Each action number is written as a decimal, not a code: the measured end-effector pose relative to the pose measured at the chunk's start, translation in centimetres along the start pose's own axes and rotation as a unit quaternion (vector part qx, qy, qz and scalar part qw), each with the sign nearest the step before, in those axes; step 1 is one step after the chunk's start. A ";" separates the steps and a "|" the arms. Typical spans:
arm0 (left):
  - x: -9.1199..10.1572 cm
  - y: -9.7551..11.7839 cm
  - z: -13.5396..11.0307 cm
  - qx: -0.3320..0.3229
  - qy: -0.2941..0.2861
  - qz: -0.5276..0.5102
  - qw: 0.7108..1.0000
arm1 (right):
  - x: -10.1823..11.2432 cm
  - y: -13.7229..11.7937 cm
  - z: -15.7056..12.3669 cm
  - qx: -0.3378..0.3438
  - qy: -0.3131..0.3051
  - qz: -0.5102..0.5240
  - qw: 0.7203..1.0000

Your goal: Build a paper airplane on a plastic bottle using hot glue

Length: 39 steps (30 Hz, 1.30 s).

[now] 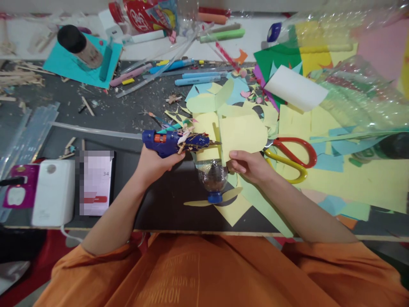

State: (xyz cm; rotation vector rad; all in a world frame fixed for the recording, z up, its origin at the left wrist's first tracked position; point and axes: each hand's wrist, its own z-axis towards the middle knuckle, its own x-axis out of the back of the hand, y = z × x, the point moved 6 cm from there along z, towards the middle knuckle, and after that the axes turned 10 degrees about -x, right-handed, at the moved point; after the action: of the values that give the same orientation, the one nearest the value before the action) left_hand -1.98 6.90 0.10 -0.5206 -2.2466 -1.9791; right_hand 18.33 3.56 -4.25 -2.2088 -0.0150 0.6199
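My left hand (156,168) is wrapped around a blue hot glue gun (172,143) with a long clear glue stick (99,131) out of its back and scraps stuck to its barrel. Its nozzle touches or nearly touches the straight edge of a pale yellow paper piece (244,132) with a rounded end. My right hand (247,166) pinches that paper at its lower edge between thumb and fingers. Beneath lies a small clear plastic bottle (212,175), partly wrapped in yellow paper, its blue cap (215,197) towards me. A thin yellow paper strip (231,194) sticks out by the cap.
Red-and-yellow-handled scissors (295,153) lie right of my right hand, their blades hidden. Paper sheets (345,183) and green plastic bottles (361,94) crowd the right. At left are a phone (96,183), a white power bank (53,192) and glue sticks (28,149). Markers (198,79) lie behind.
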 end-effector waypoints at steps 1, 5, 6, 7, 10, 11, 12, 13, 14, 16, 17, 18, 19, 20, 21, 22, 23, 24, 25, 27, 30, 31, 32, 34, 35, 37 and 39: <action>0.0 0.1 0.0 -0.002 0.000 0.002 1.000 | 0.0 0.0 0.0 -0.001 -0.001 -0.001 1.000; 0.0 0.3 0.0 -0.007 0.000 0.008 1.000 | -0.1 0.0 -0.1 -0.007 -0.003 -0.002 1.000; 0.0 0.2 0.0 -0.008 0.001 0.007 1.000 | -0.1 0.0 -0.1 -0.007 -0.004 -0.002 1.000; 0.0 0.2 0.0 -0.008 0.002 0.006 1.000 | -0.1 0.0 -0.1 -0.007 -0.006 -0.002 1.000; 0.1 0.0 0.0 -0.010 0.005 0.004 1.000 | -0.2 -0.1 -0.1 -0.005 -0.008 -0.003 1.000; 0.1 -0.1 0.1 -0.011 0.005 0.003 1.000 | -0.2 -0.1 -0.1 -0.005 -0.008 -0.004 1.000; 0.1 -0.1 0.1 -0.011 0.005 0.003 1.000 | -0.2 -0.1 -0.1 -0.004 -0.007 -0.005 1.000; 0.1 -0.1 0.1 -0.011 0.005 0.003 1.000 | -0.2 -0.2 -0.1 -0.003 -0.007 -0.006 1.000; 0.1 -0.1 0.0 -0.010 0.005 0.003 1.000 | -0.2 -0.2 -0.1 -0.003 -0.006 -0.008 1.000; 0.1 -0.2 0.0 -0.009 0.008 0.002 1.000 | -0.2 -0.2 -0.1 -0.004 -0.006 -0.012 1.000; 0.2 -0.2 0.0 -0.009 0.010 0.003 1.000 | -0.2 -0.1 -0.1 -0.005 -0.007 -0.014 1.000; 0.2 -0.2 -0.1 -0.008 0.011 0.005 1.000 | -0.2 -0.1 -0.1 -0.006 -0.007 -0.015 1.000; 0.2 -0.2 -0.1 -0.007 0.013 0.008 1.000 | -0.2 -0.1 -0.1 -0.007 -0.008 -0.016 1.000; 0.3 -0.2 -0.1 -0.008 0.014 0.011 1.000 | -0.2 0.0 -0.1 -0.008 -0.009 -0.017 1.000; 0.3 -0.1 -0.1 -0.009 0.015 0.013 1.000 | -0.2 0.0 -0.1 -0.009 -0.011 -0.017 1.000; 0.3 -0.1 -0.1 -0.011 0.016 0.014 1.000 | -0.2 0.0 -0.1 -0.009 -0.013 -0.018 1.000; 0.4 -0.1 -0.1 -0.014 0.018 0.012 1.000 | -0.2 0.1 -0.1 -0.010 -0.015 -0.017 1.000; 0.4 -0.1 -0.1 -0.017 0.020 0.010 1.000 | -0.2 0.1 -0.1 -0.010 -0.016 -0.017 1.000; 0.4 0.0 -0.1 -0.019 0.023 0.008 1.000 | -0.2 0.1 -0.1 -0.011 -0.018 -0.017 1.000; 0.4 -0.1 0.0 -0.021 0.025 0.005 0.999 | -0.2 0.2 -0.1 -0.014 -0.021 -0.015 1.000; 0.5 -0.1 0.0 -0.025 0.032 -0.005 0.999 | -0.2 0.2 -0.1 -0.019 -0.028 -0.012 0.999; 0.5 -0.1 0.0 -0.027 0.035 -0.008 0.999 | -0.2 0.3 -0.1 -0.020 -0.030 -0.011 0.999; 0.6 -0.1 0.0 -0.026 0.039 -0.010 0.999 | -0.1 0.3 -0.1 -0.021 -0.032 -0.010 0.999; 0.6 0.0 0.0 -0.021 0.045 -0.010 0.999 | -0.1 0.3 -0.1 -0.021 -0.034 -0.008 0.999; 0.6 0.0 0.0 -0.019 0.046 -0.009 0.999 | -0.1 0.3 -0.1 -0.020 -0.035 -0.006 0.999; 0.7 0.1 0.0 -0.018 0.051 -0.010 0.999 | 0.0 0.4 -0.1 -0.020 -0.038 -0.003 0.999; 0.8 0.0 0.1 -0.017 0.054 -0.011 0.998 | 0.0 0.4 -0.1 -0.018 -0.040 0.000 0.999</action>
State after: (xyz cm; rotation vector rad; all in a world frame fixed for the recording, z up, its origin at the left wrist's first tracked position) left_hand -2.67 7.18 0.35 -0.3855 -2.1682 -2.0071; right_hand 18.28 3.24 -4.52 -2.2163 -0.0682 0.7137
